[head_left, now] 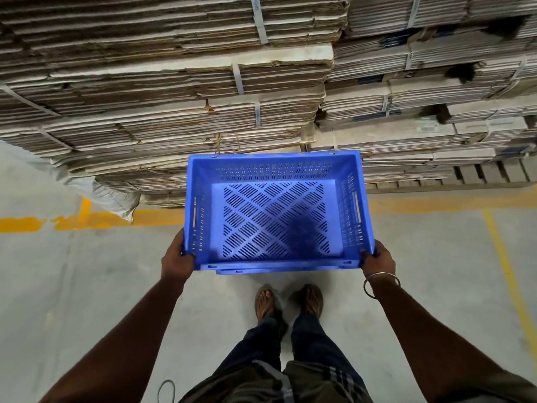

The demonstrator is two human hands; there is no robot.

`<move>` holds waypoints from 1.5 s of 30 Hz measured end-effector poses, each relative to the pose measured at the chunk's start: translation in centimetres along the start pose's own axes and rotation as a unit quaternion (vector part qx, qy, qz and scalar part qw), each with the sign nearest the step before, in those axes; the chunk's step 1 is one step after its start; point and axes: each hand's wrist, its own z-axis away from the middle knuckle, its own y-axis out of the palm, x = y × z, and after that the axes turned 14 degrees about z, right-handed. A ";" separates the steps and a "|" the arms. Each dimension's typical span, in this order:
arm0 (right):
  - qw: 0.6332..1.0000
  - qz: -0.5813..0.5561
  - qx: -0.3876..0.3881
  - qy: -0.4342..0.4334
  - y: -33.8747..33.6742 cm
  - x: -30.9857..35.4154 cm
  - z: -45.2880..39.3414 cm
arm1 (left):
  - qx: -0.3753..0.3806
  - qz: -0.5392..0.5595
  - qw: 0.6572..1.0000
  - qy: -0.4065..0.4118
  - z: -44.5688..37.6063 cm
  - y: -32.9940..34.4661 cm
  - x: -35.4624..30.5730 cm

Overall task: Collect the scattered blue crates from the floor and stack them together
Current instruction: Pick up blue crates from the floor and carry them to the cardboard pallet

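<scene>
A blue perforated plastic crate (pixel 274 170) hangs in the air in front of me, open side up and empty. My left hand (pixel 176 258) grips its near left corner, fingers curled round the rim. At the near right corner my right hand (pixel 377 260), with a metal bangle on the wrist, grips the rim the same way. A second blue edge shows just under the crate's near rim; I cannot tell whether it belongs to another crate. No other crates are in view.
Tall stacks of strapped flattened cardboard (pixel 174 91) rise right behind the crate, on pallets (pixel 470 173) at the right. Yellow floor lines (pixel 96 219) run across the grey concrete. My feet in sandals (pixel 290 301) stand below the crate. A wire loop (pixel 166 389) lies at bottom left.
</scene>
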 end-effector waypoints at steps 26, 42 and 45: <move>0.998 0.057 0.034 0.007 -0.7 -3.0 -0.2 | 0.057 -0.069 0.996 -0.011 1.4 -0.4 1.7; 0.962 0.201 0.005 -0.184 -1.8 0.1 0.7 | 0.061 -0.374 0.915 0.138 0.8 1.3 0.1; 0.965 0.196 0.018 -0.171 -1.5 0.9 0.9 | 0.084 -0.373 0.913 0.143 0.5 2.0 -0.3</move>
